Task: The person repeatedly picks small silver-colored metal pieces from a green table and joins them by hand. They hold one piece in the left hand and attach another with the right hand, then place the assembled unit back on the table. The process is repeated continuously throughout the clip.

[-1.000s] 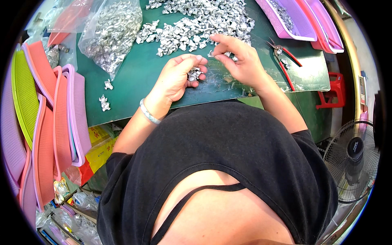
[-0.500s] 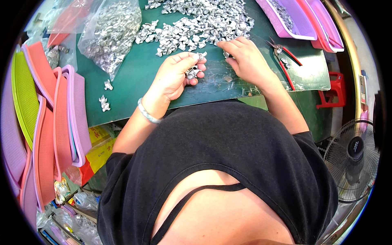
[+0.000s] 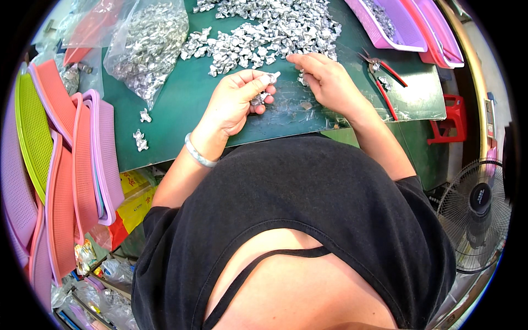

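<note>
Small silver metal figures (image 3: 259, 98) are cupped in the curled fingers of my left hand (image 3: 237, 99). One more silver figure (image 3: 271, 77) is pinched at the tips of its thumb and forefinger. To its right, my right hand (image 3: 330, 82) hovers low over the table with the fingers stretched leftward and the thumb apart. A single silver figure (image 3: 302, 80) shows just beside that thumb; whether it is touched I cannot tell. A large heap of the same figures (image 3: 264, 38) spreads beyond both hands on the green tabletop (image 3: 192, 121).
Red-handled cutting pliers (image 3: 383, 88) lie right of my right hand. Purple and pink baskets (image 3: 393, 33) stand at the far right. A clear bag of figures (image 3: 151, 49) and two loose figures (image 3: 141, 140) are on the left, near stacked baskets (image 3: 66, 165). A fan (image 3: 478, 209) stands lower right.
My right hand has shifted slightly, and the silver figure by its thumb shows a little nearer to me. My left hand stays in place with its figures.
</note>
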Motion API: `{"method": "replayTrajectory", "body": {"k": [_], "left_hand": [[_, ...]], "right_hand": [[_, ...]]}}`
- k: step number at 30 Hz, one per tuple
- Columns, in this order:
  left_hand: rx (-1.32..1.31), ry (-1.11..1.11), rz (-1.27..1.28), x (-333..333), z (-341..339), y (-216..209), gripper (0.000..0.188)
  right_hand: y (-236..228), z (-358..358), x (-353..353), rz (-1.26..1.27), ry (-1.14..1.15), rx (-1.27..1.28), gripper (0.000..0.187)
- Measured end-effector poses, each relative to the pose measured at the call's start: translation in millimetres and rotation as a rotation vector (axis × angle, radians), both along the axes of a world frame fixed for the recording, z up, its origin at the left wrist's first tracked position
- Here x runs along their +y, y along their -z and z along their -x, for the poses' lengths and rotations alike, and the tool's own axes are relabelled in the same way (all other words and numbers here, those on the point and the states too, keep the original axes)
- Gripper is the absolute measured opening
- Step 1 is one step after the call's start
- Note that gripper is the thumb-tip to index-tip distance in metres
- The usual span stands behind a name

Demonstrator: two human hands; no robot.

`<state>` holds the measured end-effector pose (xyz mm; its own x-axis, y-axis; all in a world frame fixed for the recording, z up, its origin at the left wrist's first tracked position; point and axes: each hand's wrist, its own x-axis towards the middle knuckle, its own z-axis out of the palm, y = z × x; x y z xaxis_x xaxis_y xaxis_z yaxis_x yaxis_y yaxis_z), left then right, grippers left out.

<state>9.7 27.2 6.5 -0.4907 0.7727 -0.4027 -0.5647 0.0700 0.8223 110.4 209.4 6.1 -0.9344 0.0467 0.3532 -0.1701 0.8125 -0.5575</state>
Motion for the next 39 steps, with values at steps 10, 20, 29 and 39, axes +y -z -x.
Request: {"method": "replayTrajectory", "body": {"k": [10,20,29,39], "left_hand": [[-0.100,0.029,-0.051,-2,4,3,0.015],[-0.148,-0.003,-0.197,-4,11,9,0.012],[-0.215,-0.025,-0.133,-2,9,18,0.016],[-0.153,0.032,0.035,8,-3,0,0.018]], "right_hand": [[1,2,-7,0.104,-0.079,0.027,0.038],[0,0,1,-0.161,-0.047,0.009,0.042],[2,6,-3,-0.086,-0.020,0.001,0.044],[-11,4,-17,0.055,-0.071,0.198,0.043]]}}
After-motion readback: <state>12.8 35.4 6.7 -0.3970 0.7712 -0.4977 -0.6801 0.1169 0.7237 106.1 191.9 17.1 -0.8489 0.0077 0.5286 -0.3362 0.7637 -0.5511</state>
